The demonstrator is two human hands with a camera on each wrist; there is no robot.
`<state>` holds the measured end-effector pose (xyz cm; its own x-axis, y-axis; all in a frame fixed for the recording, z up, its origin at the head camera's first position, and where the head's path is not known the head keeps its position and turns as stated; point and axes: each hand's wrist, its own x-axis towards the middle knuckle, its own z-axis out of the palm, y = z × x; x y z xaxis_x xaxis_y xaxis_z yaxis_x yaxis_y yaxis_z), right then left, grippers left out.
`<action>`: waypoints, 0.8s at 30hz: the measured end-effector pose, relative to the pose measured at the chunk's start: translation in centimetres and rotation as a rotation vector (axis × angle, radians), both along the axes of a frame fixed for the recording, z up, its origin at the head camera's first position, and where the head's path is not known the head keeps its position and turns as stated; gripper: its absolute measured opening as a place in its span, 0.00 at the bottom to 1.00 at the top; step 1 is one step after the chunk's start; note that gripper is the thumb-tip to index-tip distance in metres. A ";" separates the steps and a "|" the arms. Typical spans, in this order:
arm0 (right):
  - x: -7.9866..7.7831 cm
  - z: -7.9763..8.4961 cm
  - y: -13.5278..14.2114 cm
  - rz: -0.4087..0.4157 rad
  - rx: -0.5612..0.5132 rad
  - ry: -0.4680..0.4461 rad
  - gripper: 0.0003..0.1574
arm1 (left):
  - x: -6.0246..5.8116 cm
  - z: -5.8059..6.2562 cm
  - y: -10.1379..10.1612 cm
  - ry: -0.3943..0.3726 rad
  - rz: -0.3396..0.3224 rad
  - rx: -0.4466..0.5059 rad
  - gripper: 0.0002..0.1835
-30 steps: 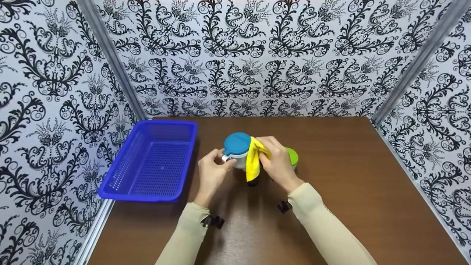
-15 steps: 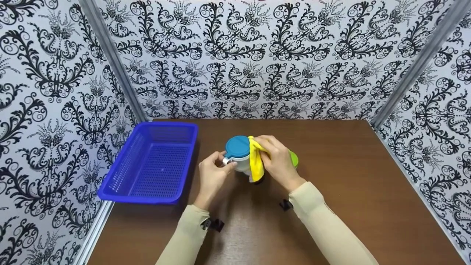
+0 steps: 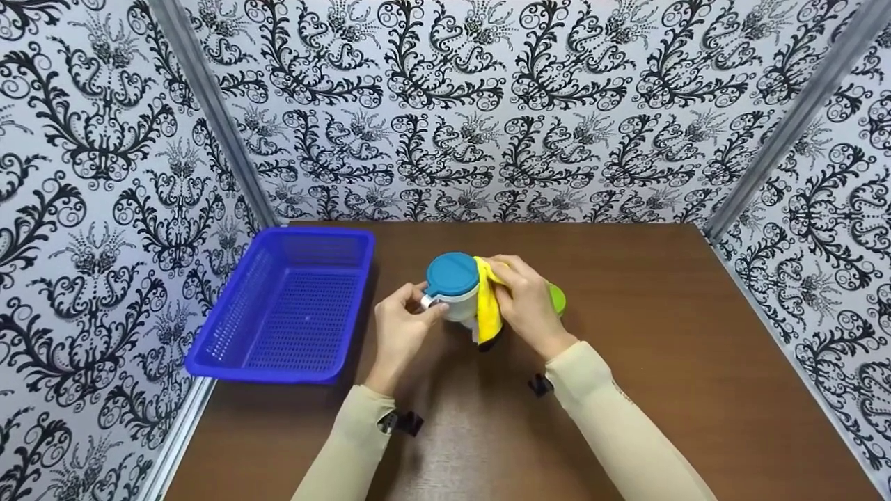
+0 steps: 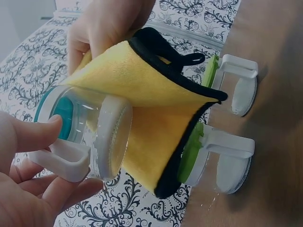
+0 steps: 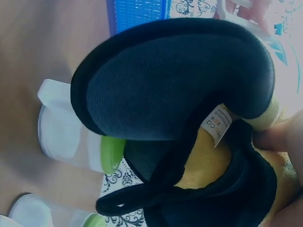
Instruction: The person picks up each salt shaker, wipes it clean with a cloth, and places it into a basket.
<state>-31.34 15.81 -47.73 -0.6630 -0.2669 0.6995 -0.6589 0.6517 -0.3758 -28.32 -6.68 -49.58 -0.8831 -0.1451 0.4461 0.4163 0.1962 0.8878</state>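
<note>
A clear jar with a blue lid and a white handle is held above the table. My left hand pinches that handle, its thumb on top in the left wrist view. My right hand grips a yellow cloth with black edging and presses it to the jar's right side. In the right wrist view the cloth's dark reverse and a small white label face the camera. Much of the jar is hidden there by the cloth.
Two jars with green lids and white handles stand on the table behind the cloth; in the head view one green lid shows beside my right hand. A blue perforated basket stands at the left. Patterned walls enclose the table.
Across the head frames, the cloth shifts slightly to the right, around the jar's side, and the right hand moves a little with it. The left hand keeps its hold on the handle.
</note>
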 end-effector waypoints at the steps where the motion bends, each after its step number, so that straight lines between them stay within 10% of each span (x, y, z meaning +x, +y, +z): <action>1: 0.0 -0.2 0.0 0.001 0.005 -0.009 0.20 | 0.0 0.0 0.0 0.002 -0.002 0.008 0.19; 11: 0.0 -1.5 0.1 -0.002 0.048 -0.073 0.18 | 0.0 0.4 0.0 0.027 0.016 0.021 0.17; 18: 0.1 -1.6 0.1 -0.005 0.041 -0.069 0.18 | 1.8 2.9 0.3 0.017 0.005 0.025 0.16; 24: 0.3 -1.7 0.1 -0.008 0.031 -0.075 0.17 | 0.7 1.2 0.0 0.002 0.018 0.013 0.16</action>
